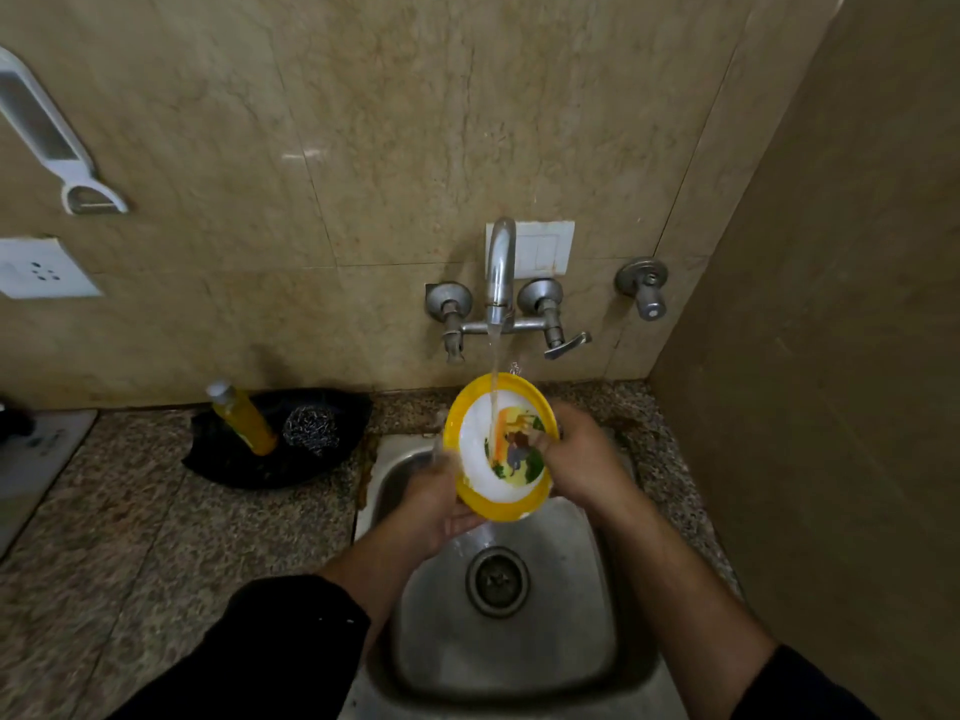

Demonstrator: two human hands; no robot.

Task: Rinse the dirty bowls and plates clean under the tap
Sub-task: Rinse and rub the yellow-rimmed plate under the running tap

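A small plate [480,433] with a yellow rim, white centre and a coloured picture is tilted toward me above the steel sink [582,615]. Water runs from the chrome tap [500,272] onto the plate's face. My left hand [431,504] grips the plate's lower left rim from below and behind. My right hand [582,457] is at the right edge, with its fingers on the picture; how they lie is hard to tell.
A black dish [234,459] on the granite counter at the left holds a yellow soap bottle [244,415] and a steel scrubber [311,428]. Tap handles [563,345] stick out of the wall. A brown side wall [831,356] closes in the right. The drain [497,580] lies below the plate.
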